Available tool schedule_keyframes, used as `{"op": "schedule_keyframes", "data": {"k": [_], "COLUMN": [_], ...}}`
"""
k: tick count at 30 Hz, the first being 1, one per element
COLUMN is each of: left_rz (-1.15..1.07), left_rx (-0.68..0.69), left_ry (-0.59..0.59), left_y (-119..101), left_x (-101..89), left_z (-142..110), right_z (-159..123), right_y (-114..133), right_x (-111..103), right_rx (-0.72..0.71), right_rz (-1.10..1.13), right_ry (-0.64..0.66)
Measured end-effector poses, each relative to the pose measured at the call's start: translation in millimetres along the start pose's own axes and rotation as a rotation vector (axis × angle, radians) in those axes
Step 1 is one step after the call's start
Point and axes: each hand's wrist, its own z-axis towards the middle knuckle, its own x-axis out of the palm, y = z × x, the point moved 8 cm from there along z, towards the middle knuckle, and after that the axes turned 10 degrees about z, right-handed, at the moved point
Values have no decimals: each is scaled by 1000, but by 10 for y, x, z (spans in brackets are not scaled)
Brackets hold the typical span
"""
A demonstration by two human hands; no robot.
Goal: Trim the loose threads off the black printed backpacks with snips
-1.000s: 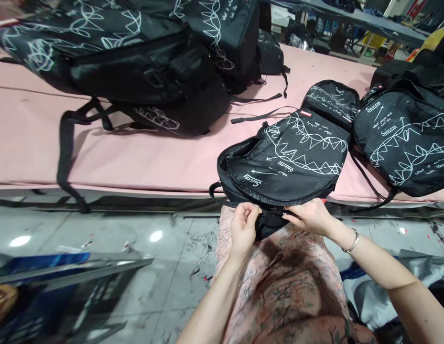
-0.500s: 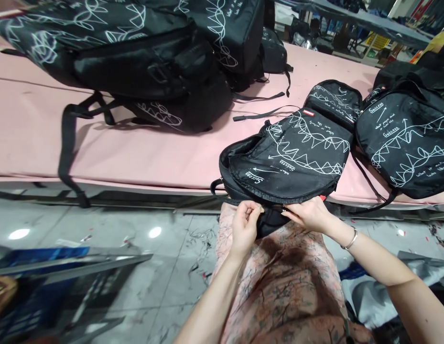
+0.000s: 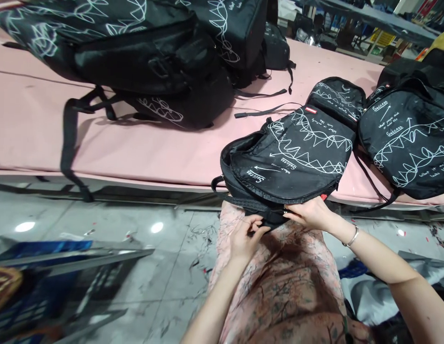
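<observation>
A black backpack (image 3: 297,153) with white scribble print lies on the pink table (image 3: 135,148), its open top hanging over the near edge toward me. My left hand (image 3: 245,236) pinches the lower black edge of the opening, just below the table edge. My right hand (image 3: 309,214) grips the same rim on the right, fingers closed on the zipper line near a small red tab. A bracelet circles my right wrist. My lap in a pink patterned dress is below both hands.
A pile of matching black backpacks (image 3: 143,57) with dangling straps fills the far left of the table. Another backpack (image 3: 408,143) lies at the right. Grey tiled floor (image 3: 135,248) with thread scraps lies below; a blue item (image 3: 46,248) sits at lower left.
My left hand has dropped slightly lower and away from the table edge, still pinching the bag's rim. The right hand has hardly moved. The view shifted a little.
</observation>
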Motion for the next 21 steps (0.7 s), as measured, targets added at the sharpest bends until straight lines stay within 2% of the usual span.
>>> {"op": "schedule_keyframes", "data": {"k": [2, 5, 15, 21], "left_rz": [69, 136, 138, 63], "left_rx": [11, 46, 66, 20], "left_ry": [-63, -89, -25, 11], "left_y": [-7, -85, -171, -148], "left_x": [40, 96, 80, 112], "left_z": [12, 42, 50, 71], "right_z": [-3, 7, 42, 54], "right_y": [1, 15, 57, 94], "right_x": [30, 52, 189, 182], "right_rx": [-1, -1, 7, -103], "right_rz": [8, 34, 76, 22], "right_ry": [18, 40, 118, 57]}}
